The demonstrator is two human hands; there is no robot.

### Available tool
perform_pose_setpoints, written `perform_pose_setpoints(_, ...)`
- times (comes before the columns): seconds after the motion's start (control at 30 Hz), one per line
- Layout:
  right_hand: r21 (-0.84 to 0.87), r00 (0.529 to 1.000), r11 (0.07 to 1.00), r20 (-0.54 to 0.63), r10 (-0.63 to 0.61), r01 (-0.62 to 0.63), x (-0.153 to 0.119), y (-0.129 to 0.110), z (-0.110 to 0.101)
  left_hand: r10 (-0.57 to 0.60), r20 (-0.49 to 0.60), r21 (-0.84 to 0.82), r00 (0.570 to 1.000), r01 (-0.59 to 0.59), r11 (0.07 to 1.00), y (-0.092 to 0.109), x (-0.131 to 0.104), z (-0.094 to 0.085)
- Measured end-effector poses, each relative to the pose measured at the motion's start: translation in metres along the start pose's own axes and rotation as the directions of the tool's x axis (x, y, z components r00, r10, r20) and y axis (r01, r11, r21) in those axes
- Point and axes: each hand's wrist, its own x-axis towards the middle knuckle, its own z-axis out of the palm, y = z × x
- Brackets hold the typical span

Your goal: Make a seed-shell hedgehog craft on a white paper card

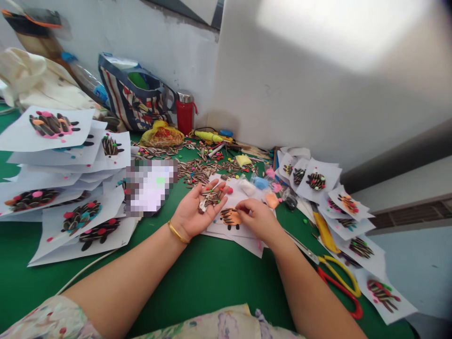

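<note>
Cupping slim brown-and-white striped seeds point(211, 199): left hand point(190, 212), palm up, fingers loosely spread. Right hand point(259, 217) palm down, fingertips pinched at flat orange clay-like piece point(238, 218) on white paper sheet point(216, 229), between green tabletop's point(212, 273) near and far edges. Can't tell if 1 seed's pinched. Seeds: likely light, stiff, slick; grip sides. Clay: probably soft, dents easily.

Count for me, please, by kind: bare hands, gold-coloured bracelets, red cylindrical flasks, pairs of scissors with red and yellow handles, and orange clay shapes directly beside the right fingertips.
Bare hands, left hand and right hand: 2
Gold-coloured bracelet: 1
Red cylindrical flask: 1
Red-and-yellow-handled scissors: 1
Orange clay shape: 1
Total: 6
</note>
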Motion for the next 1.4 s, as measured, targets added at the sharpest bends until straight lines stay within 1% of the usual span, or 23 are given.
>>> perform_pose_setpoints(0.13, 0.01, 1.0, 1.0, 0.005, 0.002, -0.002, -0.002, -0.002, -0.001, 0.003, -0.005, 0.002, 1.0, -0.003, 1.0, 0.0, 0.0, 0.0)
perform_pose_setpoints(0.33, -0.001, 1.0, 1.0, -0.001, -0.007, 0.007, -0.001, -0.003, 0.005, 0.018, -0.037, 0.011, 0.999, -0.017, 1.0, 0.0, 0.0, 0.001)
perform_pose_setpoints(0.5, -0.023, 1.0, 0.999, -0.007, -0.027, 0.027, 0.0, -0.001, 0.009, 0.01, -0.032, 0.007, 0.999, -0.01, 1.0, -0.001, 0.001, 0.0)
perform_pose_setpoints(0.83, -0.144, 0.993, 0.982, 0.024, -0.119, 0.121, 0.002, -0.004, 0.009, 0.003, -0.04, 0.017, 0.999, -0.002, 1.0, 0.0, 0.001, 0.0)
perform_pose_setpoints(1.03, -0.233, 0.991, 0.963, 0.045, -0.126, 0.133, 0.004, -0.009, 0.009, 0.001, -0.045, 0.013, 0.999, 0.0, 1.0, -0.001, 0.0, 0.002)
perform_pose_setpoints(1.4, -0.248, 0.987, 0.955, 0.044, -0.155, 0.161, 0.004, -0.004, 0.014, -0.002, -0.028, 0.014, 1.0, 0.002, 1.0, -0.002, 0.0, 0.001)
